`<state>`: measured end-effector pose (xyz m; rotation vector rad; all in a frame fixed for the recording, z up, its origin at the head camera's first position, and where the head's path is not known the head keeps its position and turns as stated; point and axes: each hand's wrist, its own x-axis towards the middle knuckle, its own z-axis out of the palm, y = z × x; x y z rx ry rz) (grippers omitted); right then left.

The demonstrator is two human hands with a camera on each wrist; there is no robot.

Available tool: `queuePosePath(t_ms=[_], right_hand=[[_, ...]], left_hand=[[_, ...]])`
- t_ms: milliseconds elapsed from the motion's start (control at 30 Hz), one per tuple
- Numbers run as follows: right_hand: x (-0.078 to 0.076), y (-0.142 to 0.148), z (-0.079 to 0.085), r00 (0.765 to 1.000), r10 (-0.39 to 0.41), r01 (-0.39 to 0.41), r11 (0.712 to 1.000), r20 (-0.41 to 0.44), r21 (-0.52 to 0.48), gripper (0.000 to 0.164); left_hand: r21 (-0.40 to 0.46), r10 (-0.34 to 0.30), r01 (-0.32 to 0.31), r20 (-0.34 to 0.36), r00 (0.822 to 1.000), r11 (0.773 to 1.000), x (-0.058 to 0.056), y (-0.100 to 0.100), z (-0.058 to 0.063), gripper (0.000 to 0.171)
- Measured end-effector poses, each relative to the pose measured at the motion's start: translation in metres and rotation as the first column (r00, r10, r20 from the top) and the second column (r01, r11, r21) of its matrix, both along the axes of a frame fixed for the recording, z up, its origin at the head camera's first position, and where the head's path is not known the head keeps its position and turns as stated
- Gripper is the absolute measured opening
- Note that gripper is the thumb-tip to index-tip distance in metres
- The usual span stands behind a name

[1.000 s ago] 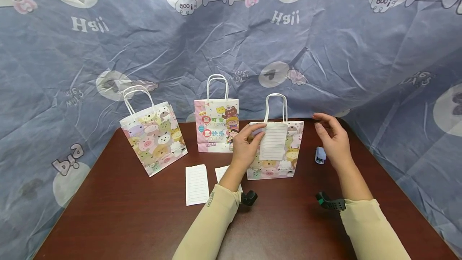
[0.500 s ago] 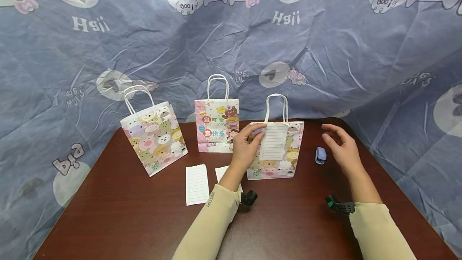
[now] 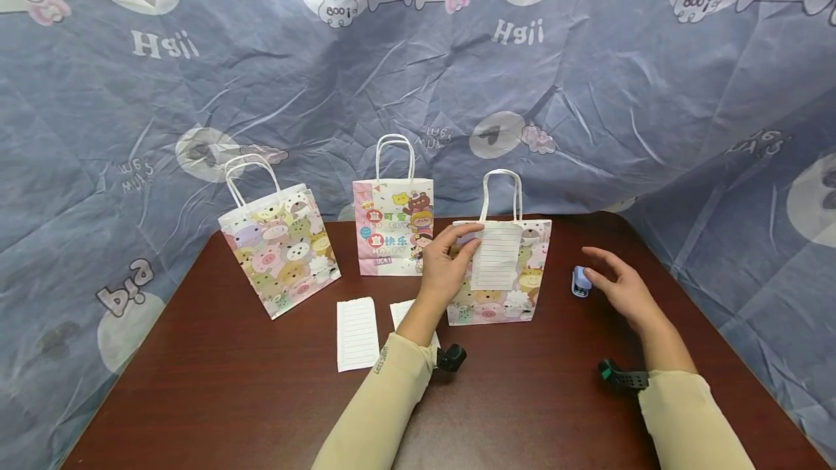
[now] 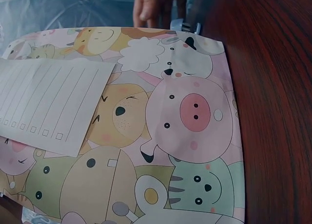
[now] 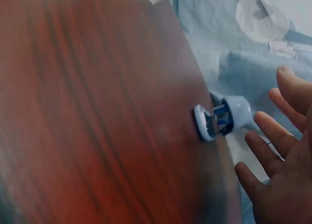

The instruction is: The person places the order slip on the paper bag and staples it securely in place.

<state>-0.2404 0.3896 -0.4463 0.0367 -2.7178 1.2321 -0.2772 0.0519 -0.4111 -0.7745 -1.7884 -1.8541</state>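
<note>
In the head view, my left hand point(image 3: 444, 267) pinches a lined paper slip point(image 3: 494, 261) at the top edge of a paper gift bag point(image 3: 532, 278) printed with cartoon animals. The slip lies flat over the bag's front, below its white handles. The left wrist view gives a close look at the bag's printed front point(image 4: 190, 121) and the slip's checkbox lines point(image 4: 44, 102); the left fingers are mostly hidden there. To the right, a small light-blue stapler point(image 3: 580, 281) stands on the table. My right hand point(image 3: 623, 289), fingers spread, hovers just beside it, holding nothing.
A second animal-print bag point(image 3: 281, 252) leans at the far left. Between the two stands a pink-and-white bag point(image 3: 392, 227). One lined slip point(image 3: 357, 334) lies on the dark wooden table point(image 3: 215, 397); another point(image 3: 400, 312) is partly under my left forearm. A printed blue cloth point(image 3: 405, 78) hangs behind.
My right hand has moved from beside the bag, first rightward and then down toward the stapler. The left hand, slip and bag have stayed in place.
</note>
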Motion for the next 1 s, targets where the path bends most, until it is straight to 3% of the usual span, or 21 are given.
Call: queuePosePath(t_ms=[300, 733, 1000], right_hand=[[-0.002, 0.009, -0.011, 0.992, 0.071, -0.068, 0.997, 0.102, -0.026, 0.062], [-0.005, 0.017, -0.021, 0.988, 0.08, -0.076, 0.996, 0.134, -0.038, 0.064], [-0.006, 0.016, -0.023, 0.99, 0.071, -0.074, 0.997, 0.12, 0.014, 0.061]], left_hand=[[0.016, -0.01, 0.01, 0.001, 1.0, 1.0, 0.0, 0.001, 0.0, 0.021], [0.004, 0.013, -0.013, 0.003, 1.0, 1.0, -0.001, 0.001, 0.0, 0.02], [0.005, 0.012, -0.012, 0.001, 1.0, 1.0, -0.001, 0.0, 0.0, 0.021]])
